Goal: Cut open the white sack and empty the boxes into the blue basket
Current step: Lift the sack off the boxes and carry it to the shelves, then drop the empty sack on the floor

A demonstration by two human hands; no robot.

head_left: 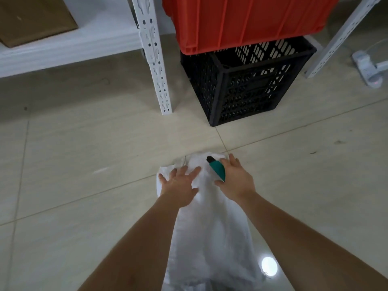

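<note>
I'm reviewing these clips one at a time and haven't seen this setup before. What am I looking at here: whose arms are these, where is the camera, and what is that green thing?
There is no machine here. The single picture comes from a camera worn on a person's head, looking down at their own bare arms. A white sack lies on the tiled floor, stretching away from the person. The left hand presses flat on the sack near its far end. The right hand holds a green utility knife, dark tip pointing away over the sack's far end. No cut is visible yet. Beyond stand a black crate with an orange bin on it, and white shelving. No blue basket is in view.
</note>
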